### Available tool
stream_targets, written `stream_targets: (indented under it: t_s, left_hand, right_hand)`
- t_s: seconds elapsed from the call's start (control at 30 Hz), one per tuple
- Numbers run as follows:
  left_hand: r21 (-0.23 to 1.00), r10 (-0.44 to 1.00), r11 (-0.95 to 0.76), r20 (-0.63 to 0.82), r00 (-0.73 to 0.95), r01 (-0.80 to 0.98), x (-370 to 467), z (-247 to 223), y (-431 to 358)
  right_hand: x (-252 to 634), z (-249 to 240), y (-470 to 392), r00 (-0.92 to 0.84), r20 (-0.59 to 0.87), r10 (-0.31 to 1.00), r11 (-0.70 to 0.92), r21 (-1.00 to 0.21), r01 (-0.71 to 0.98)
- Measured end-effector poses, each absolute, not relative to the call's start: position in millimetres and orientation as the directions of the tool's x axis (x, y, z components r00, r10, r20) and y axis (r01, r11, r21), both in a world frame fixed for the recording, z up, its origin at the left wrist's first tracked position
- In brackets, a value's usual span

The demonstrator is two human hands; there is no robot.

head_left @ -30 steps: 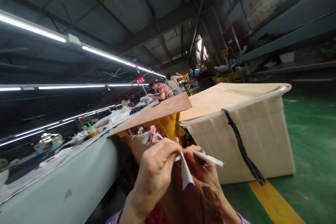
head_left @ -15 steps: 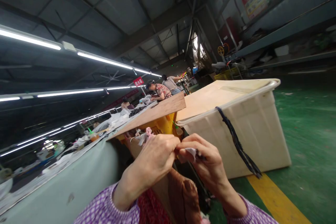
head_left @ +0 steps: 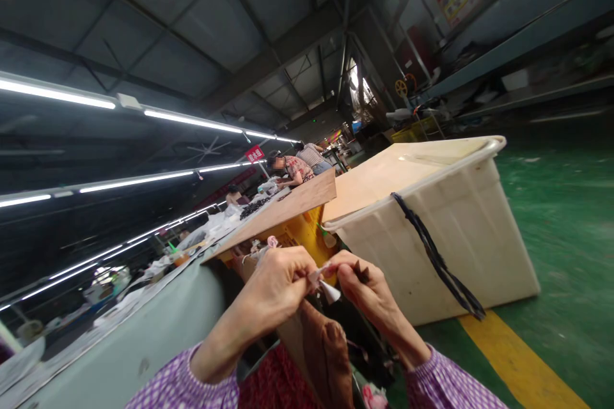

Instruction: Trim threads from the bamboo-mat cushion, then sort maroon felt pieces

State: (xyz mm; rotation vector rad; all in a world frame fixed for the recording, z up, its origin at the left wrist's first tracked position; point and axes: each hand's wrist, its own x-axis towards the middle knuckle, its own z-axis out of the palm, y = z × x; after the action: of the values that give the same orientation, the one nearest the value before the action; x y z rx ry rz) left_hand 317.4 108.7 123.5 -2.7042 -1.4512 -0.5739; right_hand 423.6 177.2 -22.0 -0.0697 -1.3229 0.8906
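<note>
My left hand (head_left: 283, 278) is closed, its thumb and fingers pinching one end of a small white strip (head_left: 330, 293), perhaps cloth or paper. A thin pale part of it stretches across to my right hand (head_left: 367, 291), which pinches the other side. A pointed dark brown piece (head_left: 361, 272) shows between the fingers of my right hand; its kind cannot be made out. Below both hands lies a brown, leather-like piece (head_left: 330, 345) beside dark red textured cloth (head_left: 275, 380). Pink and white scraps (head_left: 272, 243) sit just beyond my left hand.
A large white plastic bin (head_left: 446, 236) with a board on top and a black cord over its rim stands at right. A wooden board (head_left: 292, 204) lies over a yellow crate (head_left: 307, 230). Along the left runs a cloth-covered table (head_left: 158, 332). Co-workers (head_left: 295, 169) bend over it farther off.
My hands have drawn slightly apart, and the white strip now shows between them with its loose end pointing down. The camera has shifted a little.
</note>
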Motion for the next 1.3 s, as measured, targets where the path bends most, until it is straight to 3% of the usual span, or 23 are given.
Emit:
stream_targets:
  t_s: [0.17, 0.33, 0.4, 0.47, 0.57, 0.63, 0.8, 0.9, 1.0, 1.13, 1.2, 1.3]
  left_hand:
    - [0.172, 0.798, -0.587, 0.287, 0.53, 0.791, 315.0, 126.9, 107.0]
    - [0.017, 0.781, -0.549, 0.366, 0.506, 0.835, 320.2, 119.7, 103.9]
    - [-0.127, 0.747, -0.541, 0.38, 0.545, 0.831, 322.3, 117.1, 103.0]
    - [-0.35, 0.701, -0.494, 0.382, 0.603, 0.796, 323.3, 116.1, 103.5]
    - [-0.693, 0.585, -0.385, 0.327, 0.742, 0.609, 321.5, 116.5, 109.0]
    - [-0.813, 0.454, -0.333, 0.306, 0.837, 0.478, 317.7, 116.6, 115.5]
    - [-0.823, 0.23, -0.372, 0.367, 0.901, 0.43, 304.1, 115.8, 127.7]
    - [-0.819, 0.184, -0.386, 0.382, 0.906, 0.424, 297.6, 116.4, 126.3]
    - [-0.819, 0.204, -0.384, 0.375, 0.904, 0.426, 293.5, 117.5, 120.0]
    - [-0.855, 0.234, -0.355, 0.311, 0.921, 0.378, 292.8, 119.0, 108.8]
    - [-0.871, 0.287, -0.323, 0.282, 0.915, 0.37, 295.1, 120.6, 103.1]
    - [-0.856, 0.369, -0.323, 0.278, 0.887, 0.403, 298.3, 123.9, 95.4]
  right_hand:
    - [407.7, -8.6, 189.5, 0.026, 0.855, 0.518, 0.771, -0.453, -0.447]
    - [404.5, -0.4, 193.1, 0.085, 0.908, 0.411, 0.846, -0.345, -0.407]
    - [406.4, 1.1, 192.2, 0.068, 0.906, 0.417, 0.841, -0.356, -0.407]
    - [407.8, 1.1, 191.6, 0.052, 0.894, 0.444, 0.83, -0.389, -0.401]
    - [407.0, -2.2, 191.9, 0.038, 0.854, 0.519, 0.779, -0.455, -0.431]
    - [405.3, -5.1, 191.8, 0.009, 0.812, 0.584, 0.697, -0.496, -0.518]
    - [401.5, -3.5, 190.0, -0.145, 0.686, 0.713, 0.378, -0.55, -0.745]
    - [401.1, 4.2, 190.5, -0.22, 0.721, 0.657, 0.373, -0.565, -0.736]
    - [405.1, 10.2, 190.2, -0.128, 0.814, 0.566, 0.587, -0.507, -0.631]
    - [419.6, 9.3, 184.6, 0.072, 0.935, 0.348, 0.922, -0.327, -0.208]
    - [426.6, 5.3, 183.3, 0.073, 0.963, 0.259, 0.966, -0.258, -0.023]
    - [428.9, -3.0, 187.2, 0.074, 0.969, 0.237, 0.961, -0.245, 0.129]
